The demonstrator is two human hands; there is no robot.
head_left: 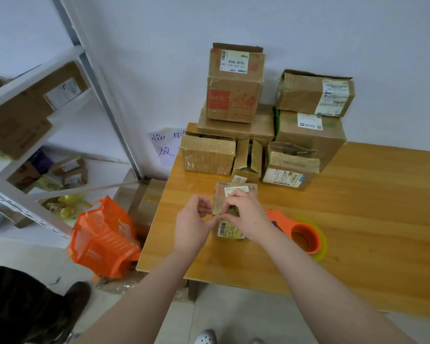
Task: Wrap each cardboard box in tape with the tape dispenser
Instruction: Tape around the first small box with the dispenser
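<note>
Handwritten paper sign (163, 147) on the wall, left of the table (358, 219): blue chars "临 时" up top, "放" below, rest hidden behind the table edge. Shipping label (234, 61) on the top box (235, 95) of the back stack reads "139 159 A03 160", upside down, w/ barcodes; that box's red print is too blurry to read. White slip (238, 179) just behind the small cardboard box (220, 197) shows approx. "088"; other labels are barcodes & print too small to read.
</note>
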